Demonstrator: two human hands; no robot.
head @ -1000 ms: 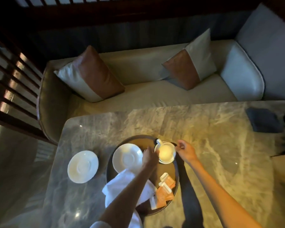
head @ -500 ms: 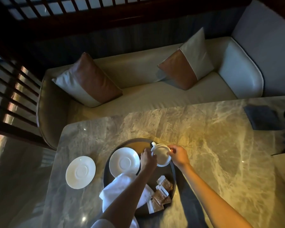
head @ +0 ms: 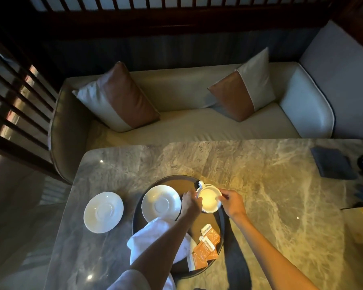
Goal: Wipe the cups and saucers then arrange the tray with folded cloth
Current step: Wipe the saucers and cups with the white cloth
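Observation:
A white cup (head: 209, 197) stands at the far right of the round dark tray (head: 221, 227), its handle pointing away from me. My left hand (head: 190, 204) pinches its left rim and my right hand (head: 231, 203) pinches its right rim. One white saucer (head: 160, 204) lies in the tray to the cup's left. A second saucer (head: 103, 212) lies on the marble table (head: 260, 185) left of the tray. A white cloth (head: 140, 239) is bunched at the tray's near left, partly under my left forearm.
Orange sachets (head: 206, 244) lie in the tray's near right. A dark folded napkin (head: 331, 162) and other items sit at the table's right edge. A cream sofa (head: 187, 122) with two cushions stands beyond the table.
Both hands have closed in on the cup's rim from each side. The view has tilted up a little.

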